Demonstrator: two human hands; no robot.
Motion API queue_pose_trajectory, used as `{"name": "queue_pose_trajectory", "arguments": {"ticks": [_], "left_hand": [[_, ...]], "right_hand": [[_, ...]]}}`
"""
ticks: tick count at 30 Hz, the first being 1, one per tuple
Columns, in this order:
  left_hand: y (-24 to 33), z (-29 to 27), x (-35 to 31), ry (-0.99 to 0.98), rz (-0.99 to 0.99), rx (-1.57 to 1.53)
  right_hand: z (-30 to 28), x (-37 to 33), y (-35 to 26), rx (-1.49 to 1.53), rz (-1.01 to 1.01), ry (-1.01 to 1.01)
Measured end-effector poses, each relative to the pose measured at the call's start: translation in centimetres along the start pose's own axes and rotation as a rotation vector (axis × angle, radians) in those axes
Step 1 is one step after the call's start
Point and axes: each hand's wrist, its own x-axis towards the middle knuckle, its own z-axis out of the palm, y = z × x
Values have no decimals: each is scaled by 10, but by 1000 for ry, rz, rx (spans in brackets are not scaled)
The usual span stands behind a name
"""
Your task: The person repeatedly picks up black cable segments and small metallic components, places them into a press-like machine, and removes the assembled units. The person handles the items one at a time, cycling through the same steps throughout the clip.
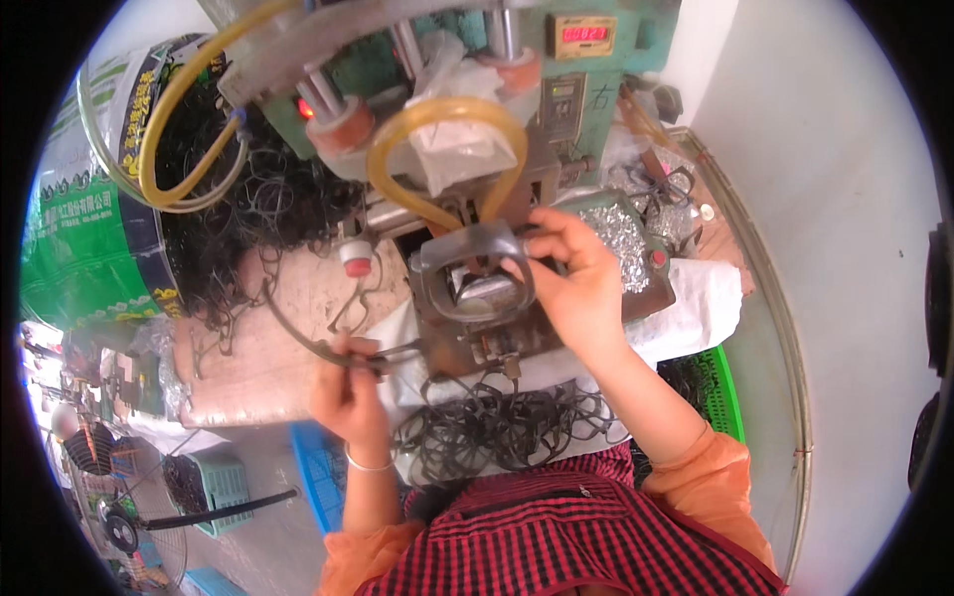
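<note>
My right hand (576, 278) is at the press's work station, its thumb and fingers closed at the right side of a grey, rounded ring-shaped piece (477, 312). The ring sits over the metal fixture (472, 346) under the press; a shiny metal part shows through its opening. To the left and nearer me, my left hand (348, 392) pinches a thin dark curved strip (303, 338), which arcs up to the left. A short dark end also sticks out to its right; whether both belong to one piece I cannot tell. Below the fixture lies a tangled pile of black spectacle frames (507, 427).
The green press (616, 79) has a yellow hose loop (447, 109) hanging above my right hand. A red button (356, 260) is beside the fixture. Shiny metal bits (616, 243) lie at right, near a green basket (730, 397). Black frames spill from a large sack (89, 238).
</note>
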Motion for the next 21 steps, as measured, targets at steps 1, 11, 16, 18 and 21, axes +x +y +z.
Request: {"name": "queue_pose_trajectory", "arguments": {"ticks": [1, 11, 16, 18, 21], "left_hand": [[12, 6, 8, -87, 159, 103], [126, -10, 61, 740, 605, 836], [118, -34, 47, 485, 609, 823], [104, -9, 34, 121, 99, 178], [58, 30, 30, -111, 271, 87]], "right_hand": [[2, 2, 2, 39, -6, -4], [19, 11, -17, 255, 147, -189], [1, -8, -55, 434, 306, -232], [-5, -15, -65, 464, 291, -277], [-21, -11, -45, 209, 76, -396]]}}
